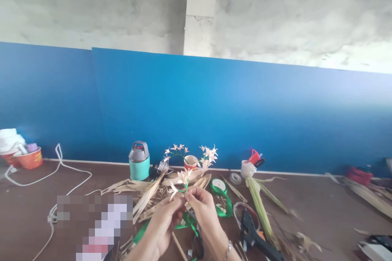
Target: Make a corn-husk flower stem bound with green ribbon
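With the clock being centred on the hands, a sprig (184,177) of pale flowers is being held just above the fingertips, toward 12 o'clock. Its green stem is being pinched by the left hand (167,215) and the right hand (202,207) together, thumbs and forefingers closed on it, the other fingers curled. A bracelet (228,248) is being worn on the right wrist.

Farther off at 12 o'clock, a cup (190,163) is being flanked by more flowers (210,155). At 10 o'clock, a flask (139,168) is being backed by a blue partition (165,102). The table (330,208) is being covered in part by husks (147,197), from 9 to 12 o'clock. At 2 o'clock, a spool (218,185) is being trailed by green ribbon (226,211); beyond it, tape (235,178) is being seen beside a white pot (247,169). At 4 o'clock, a glue gun (259,239) is being neighboured by a green stalk (259,206).
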A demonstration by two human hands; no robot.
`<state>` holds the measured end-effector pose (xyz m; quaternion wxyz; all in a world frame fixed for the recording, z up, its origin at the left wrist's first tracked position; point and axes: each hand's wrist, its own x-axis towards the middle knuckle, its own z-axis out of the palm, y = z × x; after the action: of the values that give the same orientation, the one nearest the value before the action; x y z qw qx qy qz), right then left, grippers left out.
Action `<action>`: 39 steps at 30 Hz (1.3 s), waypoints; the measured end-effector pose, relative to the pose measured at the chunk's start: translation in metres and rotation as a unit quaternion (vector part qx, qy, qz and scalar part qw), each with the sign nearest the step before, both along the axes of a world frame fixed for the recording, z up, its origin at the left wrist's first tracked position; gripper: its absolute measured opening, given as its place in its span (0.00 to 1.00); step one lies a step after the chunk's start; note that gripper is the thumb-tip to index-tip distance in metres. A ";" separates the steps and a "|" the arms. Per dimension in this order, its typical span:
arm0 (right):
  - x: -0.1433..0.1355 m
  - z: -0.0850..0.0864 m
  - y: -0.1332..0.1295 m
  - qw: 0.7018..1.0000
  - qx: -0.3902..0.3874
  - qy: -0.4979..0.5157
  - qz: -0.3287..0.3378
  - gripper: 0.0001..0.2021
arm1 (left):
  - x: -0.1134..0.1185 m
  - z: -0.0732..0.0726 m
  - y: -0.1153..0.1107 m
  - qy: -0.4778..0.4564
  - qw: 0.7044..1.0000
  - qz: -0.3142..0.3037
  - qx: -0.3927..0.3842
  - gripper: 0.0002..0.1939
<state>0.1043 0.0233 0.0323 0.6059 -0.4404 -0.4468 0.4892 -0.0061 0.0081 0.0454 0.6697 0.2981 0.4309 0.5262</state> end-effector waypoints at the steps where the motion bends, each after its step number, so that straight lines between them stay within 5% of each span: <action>1: 0.000 -0.001 0.001 1.000 0.001 0.006 -0.007 0.14 | 0.001 -0.003 0.002 -0.012 1.000 -0.001 -0.002 0.12; 6: -0.003 0.003 -0.003 0.999 -0.008 0.040 -0.028 0.16 | 0.006 -0.004 0.002 0.110 0.990 0.003 0.093 0.13; 14: -0.005 0.011 -0.012 0.996 0.031 0.038 -0.070 0.16 | 0.005 0.007 -0.007 0.259 0.925 0.081 0.267 0.12; 19: 0.005 0.016 -0.011 0.984 -0.024 0.098 0.148 0.14 | -0.007 0.018 -0.007 0.091 0.987 -0.037 0.131 0.12; 23: 0.007 0.017 -0.013 0.941 -0.027 0.155 0.298 0.13 | -0.019 0.012 -0.007 -0.084 0.991 -0.108 -0.005 0.13; 29: 0.002 0.013 -0.017 0.920 -0.065 0.225 0.314 0.07 | -0.025 -0.006 -0.006 -0.171 0.973 -0.152 -0.022 0.11; 34: -0.005 0.010 -0.020 0.907 -0.093 0.252 0.324 0.06 | -0.028 -0.008 -0.008 -0.188 0.968 -0.161 -0.032 0.09; 39: -0.013 0.012 -0.024 0.932 -0.083 0.245 0.254 0.06 | -0.029 -0.006 -0.010 -0.164 0.977 -0.137 -0.025 0.10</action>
<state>0.0912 -0.0004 0.0439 0.5137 -0.2275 -0.3393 0.7545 -0.0348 -0.0022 0.0394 0.8043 0.2467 0.2832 0.4604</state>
